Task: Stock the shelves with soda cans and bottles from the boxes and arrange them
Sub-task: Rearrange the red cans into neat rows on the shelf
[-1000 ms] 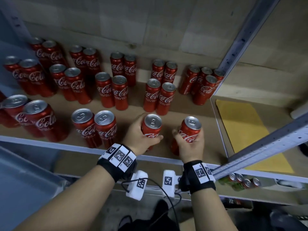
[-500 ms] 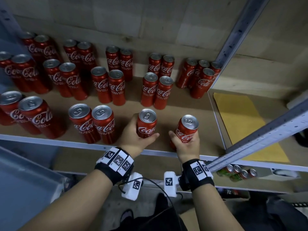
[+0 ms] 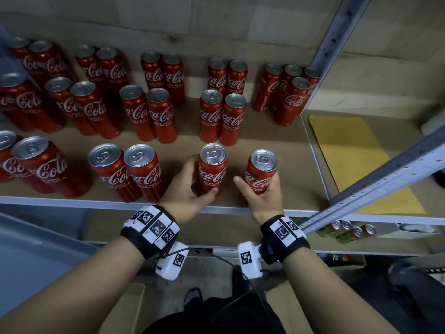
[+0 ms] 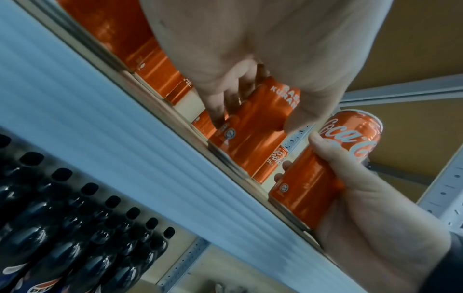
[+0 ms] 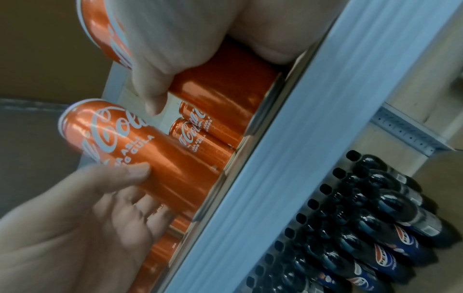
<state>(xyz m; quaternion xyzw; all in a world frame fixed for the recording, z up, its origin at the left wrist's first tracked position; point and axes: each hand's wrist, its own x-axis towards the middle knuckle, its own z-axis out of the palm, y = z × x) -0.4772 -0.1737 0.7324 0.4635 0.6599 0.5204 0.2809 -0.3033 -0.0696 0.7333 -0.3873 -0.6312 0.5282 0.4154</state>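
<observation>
The left hand [image 3: 186, 186] is wrapped around the lower part of a red cola can [image 3: 213, 168], with the thumb on the near side and the fingers curled behind it. The right hand [image 3: 261, 195] grasps a second cola can [image 3: 261, 173] in the same way. Both cans stand upright at the front edge of the shelf [image 3: 277, 145], a little apart from each other; it seems their bottoms touch the board, but the hands hide this partly. Just to the left of the left-hand can stands a pair of cans [image 3: 125, 172], touching each other. Behind the held cans there are more pairs of cans [image 3: 222, 116] in rows up to the wall. To the right of the shelf, past the metal post [image 3: 337, 37], lies a yellow sheet [image 3: 349, 150]. Under the shelf, dark bottles [image 5: 375, 228] stand in rows.
</observation>
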